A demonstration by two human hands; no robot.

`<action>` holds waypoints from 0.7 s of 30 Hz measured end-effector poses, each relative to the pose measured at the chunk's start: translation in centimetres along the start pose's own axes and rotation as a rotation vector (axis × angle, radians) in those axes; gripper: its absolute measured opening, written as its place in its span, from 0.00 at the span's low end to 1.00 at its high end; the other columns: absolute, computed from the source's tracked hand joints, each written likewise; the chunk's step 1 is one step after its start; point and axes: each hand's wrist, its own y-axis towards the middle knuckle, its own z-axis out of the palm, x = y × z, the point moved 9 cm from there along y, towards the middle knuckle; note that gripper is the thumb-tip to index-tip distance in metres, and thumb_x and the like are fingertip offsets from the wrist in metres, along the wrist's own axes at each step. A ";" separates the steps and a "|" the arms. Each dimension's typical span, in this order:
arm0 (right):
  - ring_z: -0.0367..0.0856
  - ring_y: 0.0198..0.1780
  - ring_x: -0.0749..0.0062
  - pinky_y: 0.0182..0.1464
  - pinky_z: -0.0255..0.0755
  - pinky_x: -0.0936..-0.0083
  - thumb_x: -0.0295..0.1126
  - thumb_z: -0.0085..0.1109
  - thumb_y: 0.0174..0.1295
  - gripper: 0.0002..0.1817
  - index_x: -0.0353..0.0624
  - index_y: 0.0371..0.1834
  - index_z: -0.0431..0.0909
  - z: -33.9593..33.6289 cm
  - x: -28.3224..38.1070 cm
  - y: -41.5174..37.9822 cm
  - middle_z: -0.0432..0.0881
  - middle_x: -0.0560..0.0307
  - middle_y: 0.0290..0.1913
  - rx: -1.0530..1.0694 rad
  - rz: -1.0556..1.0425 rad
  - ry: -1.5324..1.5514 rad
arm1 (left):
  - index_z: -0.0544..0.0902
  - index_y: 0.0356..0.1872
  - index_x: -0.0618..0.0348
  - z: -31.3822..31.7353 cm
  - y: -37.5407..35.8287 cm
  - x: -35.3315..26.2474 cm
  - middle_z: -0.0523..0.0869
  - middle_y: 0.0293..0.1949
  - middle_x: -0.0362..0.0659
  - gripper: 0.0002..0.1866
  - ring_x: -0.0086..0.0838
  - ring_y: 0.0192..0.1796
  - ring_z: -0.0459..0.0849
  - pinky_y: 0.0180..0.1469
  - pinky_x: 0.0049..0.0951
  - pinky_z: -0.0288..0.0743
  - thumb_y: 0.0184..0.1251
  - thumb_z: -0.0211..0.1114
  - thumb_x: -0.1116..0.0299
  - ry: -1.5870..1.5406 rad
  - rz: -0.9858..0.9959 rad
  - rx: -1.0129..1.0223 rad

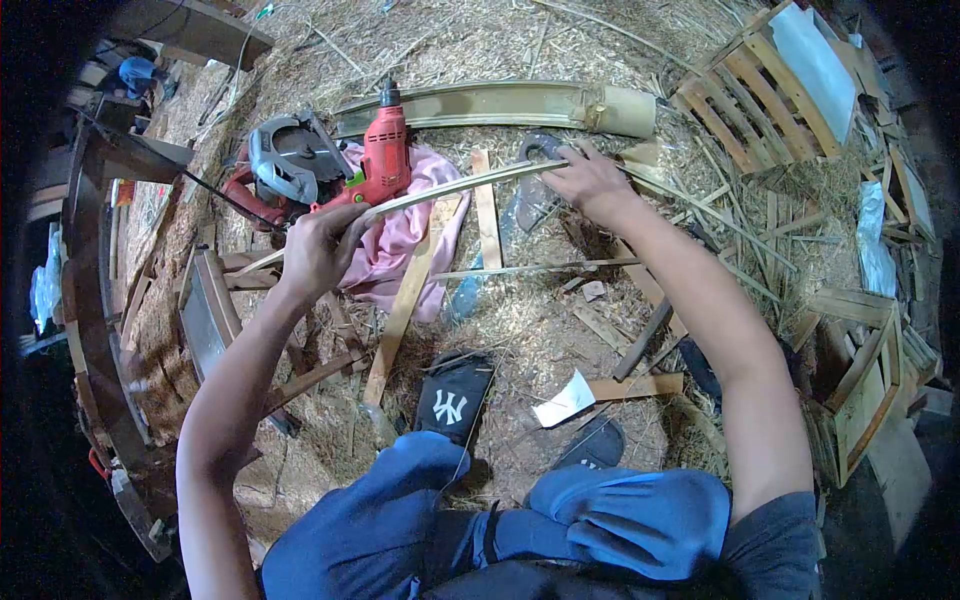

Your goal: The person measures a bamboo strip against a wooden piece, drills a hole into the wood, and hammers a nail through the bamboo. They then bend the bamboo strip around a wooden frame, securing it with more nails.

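Observation:
A thin, pale wooden strip (pixel 455 187) stretches between my hands above the littered ground. My left hand (pixel 318 245) is closed around its left end, close to a red power drill (pixel 387 152). Farther right, my right hand (pixel 590 185) grips the strip near its other end, fingers bent over it. Behind the strip lie a pink cloth (pixel 425 210) and a circular saw (pixel 290 155) with a grey guard. A handsaw (pixel 537 205) with a dark handle lies partly hidden below my right hand.
A long curved tan piece (pixel 490 103) lies across the back. Slatted wooden frames (pixel 765 90) stand at the back right. Loose boards (pixel 415 300) and thin sticks cover the ground around my feet. A white paper piece (pixel 565 400) lies beside my right shoe (pixel 597 442).

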 end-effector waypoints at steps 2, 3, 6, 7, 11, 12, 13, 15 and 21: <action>0.67 0.72 0.62 0.77 0.55 0.56 0.25 0.52 0.61 0.20 0.52 0.56 0.78 0.5 -0.8 0.0 0.82 0.66 0.58 0.029 -0.025 -0.046 | 0.88 0.47 0.59 -0.1 -0.1 -0.4 0.88 0.36 0.54 0.10 0.48 0.34 0.87 0.35 0.36 0.80 0.70 0.65 0.67 0.005 0.010 -0.001; 0.67 0.72 0.63 0.76 0.55 0.57 0.26 0.53 0.60 0.19 0.52 0.55 0.78 -0.2 -0.6 -0.5 0.82 0.65 0.57 -0.032 -0.107 -0.031 | 0.88 0.46 0.59 -0.2 -0.3 -0.5 0.88 0.35 0.54 0.10 0.48 0.33 0.87 0.35 0.37 0.79 0.71 0.65 0.67 -0.016 0.016 -0.025; 0.68 0.71 0.64 0.75 0.58 0.60 0.28 0.55 0.60 0.16 0.52 0.52 0.79 -2.6 -1.1 -2.5 0.81 0.64 0.55 -0.149 -0.188 -0.002 | 0.88 0.46 0.59 -0.7 -0.7 -0.8 0.87 0.33 0.54 0.10 0.47 0.31 0.87 0.34 0.36 0.79 0.71 0.65 0.67 -0.035 0.054 -0.052; 0.69 0.70 0.64 0.74 0.59 0.61 0.29 0.56 0.60 0.15 0.52 0.50 0.79 -4.1 -1.4 -3.2 0.81 0.64 0.55 -0.198 -0.191 0.018 | 0.88 0.46 0.59 -0.9 -0.8 -1.4 0.87 0.32 0.54 0.10 0.47 0.31 0.87 0.33 0.36 0.79 0.71 0.64 0.67 -0.038 0.079 -0.051; 0.74 0.63 0.65 0.67 0.64 0.63 0.30 0.60 0.59 0.15 0.49 0.50 0.78 -8.3 -4.4 -6.1 0.80 0.61 0.52 -0.287 -0.068 -0.018 | 0.88 0.46 0.61 -2.4 -1.3 -2.2 0.87 0.31 0.54 0.10 0.41 0.29 0.88 0.33 0.33 0.79 0.72 0.64 0.68 -0.043 0.000 -0.032; 0.77 0.61 0.62 0.66 0.67 0.63 0.27 0.61 0.58 0.16 0.47 0.51 0.79 -10.2 -5.1 -7.6 0.82 0.59 0.52 -0.303 -0.088 -0.008 | 0.88 0.46 0.61 -2.5 -1.5 -2.1 0.87 0.31 0.54 0.10 0.41 0.29 0.88 0.33 0.33 0.79 0.72 0.64 0.68 -0.043 0.005 -0.039; 0.77 0.61 0.62 0.66 0.67 0.63 0.27 0.61 0.58 0.16 0.47 0.51 0.79 -10.9 -5.9 -9.2 0.82 0.59 0.52 -0.305 -0.087 -0.016 | 0.87 0.47 0.62 -2.8 -1.5 -1.7 0.88 0.32 0.54 0.11 0.39 0.30 0.89 0.34 0.32 0.79 0.72 0.63 0.68 -0.078 0.004 -0.073; 0.80 0.60 0.60 0.64 0.71 0.61 0.24 0.64 0.56 0.17 0.45 0.51 0.81 -13.1 -9.0 -12.9 0.84 0.56 0.54 -0.442 0.092 -0.013 | 0.87 0.48 0.63 -3.5 -1.2 -1.7 0.88 0.33 0.55 0.11 0.37 0.31 0.90 0.34 0.32 0.79 0.72 0.63 0.68 -0.115 0.013 -0.115; 0.81 0.62 0.66 0.67 0.70 0.66 0.37 0.70 0.62 0.16 0.43 0.50 0.82 -15.7 -13.3 -24.1 0.83 0.40 0.59 -0.297 0.822 0.700 | 0.87 0.50 0.60 -3.3 0.9 -1.3 0.90 0.37 0.55 0.13 0.36 0.36 0.92 0.40 0.35 0.82 0.70 0.65 0.65 0.044 -0.028 -0.159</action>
